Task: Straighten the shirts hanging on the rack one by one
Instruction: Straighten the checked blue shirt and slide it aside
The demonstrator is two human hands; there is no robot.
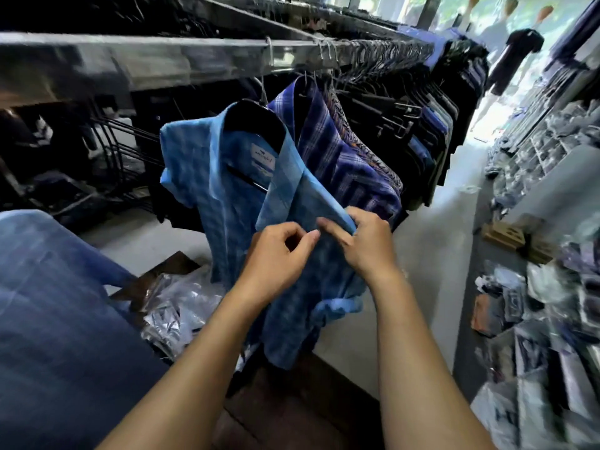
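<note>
Pinching the front of the light blue shirt (227,196) with the left hand (279,258), fingers curled. Gripping its folded front edge with the right hand (367,245), forefinger stretched onto the cloth. Hung on a black hanger (250,121) from the metal rail (162,56), just beside a dark blue plaid shirt (334,151).

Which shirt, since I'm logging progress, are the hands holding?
The front light blue shirt: left hand and right hand pinch it, unlike the blue plaid shirt behind.

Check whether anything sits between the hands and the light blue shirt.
Nothing visible. The right hand grips the light blue shirt by its front edge; the left hand touches the cloth beside it.
</note>
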